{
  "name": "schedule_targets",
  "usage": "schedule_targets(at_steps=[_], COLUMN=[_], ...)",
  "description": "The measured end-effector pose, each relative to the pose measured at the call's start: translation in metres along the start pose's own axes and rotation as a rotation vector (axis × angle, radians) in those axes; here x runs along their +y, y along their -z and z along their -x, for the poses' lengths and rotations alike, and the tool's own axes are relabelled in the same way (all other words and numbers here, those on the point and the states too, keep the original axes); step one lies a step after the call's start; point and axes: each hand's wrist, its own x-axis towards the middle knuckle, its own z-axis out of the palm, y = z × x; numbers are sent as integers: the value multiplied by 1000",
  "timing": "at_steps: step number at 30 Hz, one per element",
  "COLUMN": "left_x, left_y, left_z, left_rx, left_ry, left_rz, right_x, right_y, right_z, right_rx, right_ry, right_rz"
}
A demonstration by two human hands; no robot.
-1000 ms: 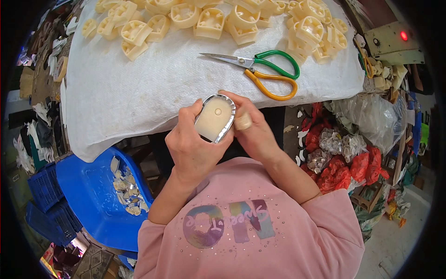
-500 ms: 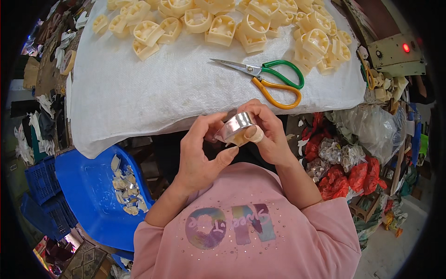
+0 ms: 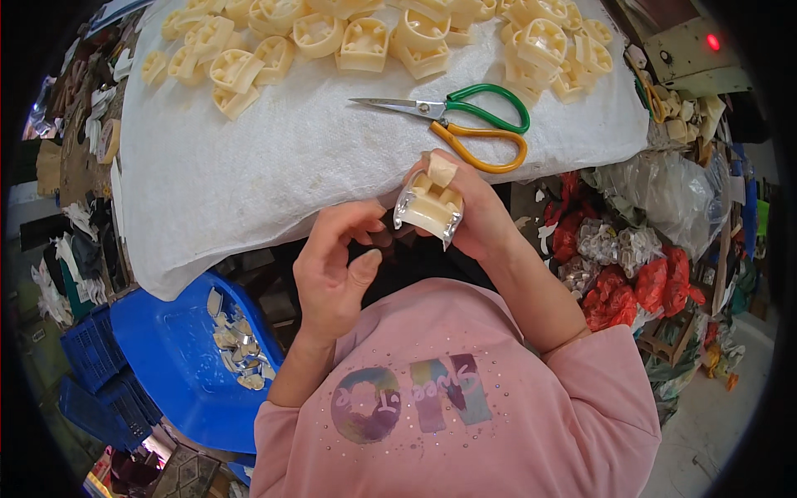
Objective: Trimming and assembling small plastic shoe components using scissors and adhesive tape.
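In my right hand (image 3: 471, 207) is a cream plastic piece (image 3: 430, 212) with a shiny silver covering along its edges, its hollow inner side facing up. A strip of tan tape (image 3: 442, 170) is wrapped on a digit of that hand. My left hand (image 3: 328, 266) is apart from the piece, just to its left, with bent fingers and the thumb spread and nothing seen in them. Beyond my hands, scissors (image 3: 430, 109) with one green and one yellow handle lie on the white woven cloth (image 3: 241, 183). Many bare cream pieces (image 3: 363, 46) are heaped at the far side.
At lower left stands a blue plastic basin (image 3: 170, 357) holding silver-covered pieces (image 3: 242, 344). Blue crates (image 3: 93, 349) are left of it. Red plastic bags (image 3: 613, 299) and clear bags (image 3: 643, 199) lie on the right. A metal box with a red light (image 3: 712, 41) is at far right.
My left hand has let go of the silver-covered piece and drawn away to the left. My right hand has turned the piece so its hollow side shows. The view has shifted slightly.
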Motion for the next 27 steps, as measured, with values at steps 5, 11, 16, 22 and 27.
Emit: schedule_targets(at_steps=[5, 11, 16, 22, 27], left_x=[-2, -5, 0, -2, -4], left_y=[-9, -12, -11, -20, -16], left_z=[-2, -3, -4, -5, -7], left_rx=[37, 81, 75, 40, -87], left_ry=[-163, -276, -458, -455, -479], left_rz=[-68, -211, -575, -434, -346], right_x=[11, 23, 17, 16, 16], right_y=[1, 4, -4, -6, -8], right_z=[2, -1, 4, 0, 2], right_rx=[-97, -155, -127, -200, -148], right_ry=[-81, -68, -162, -182, -284], right_rz=[-103, -30, -57, -107, -146])
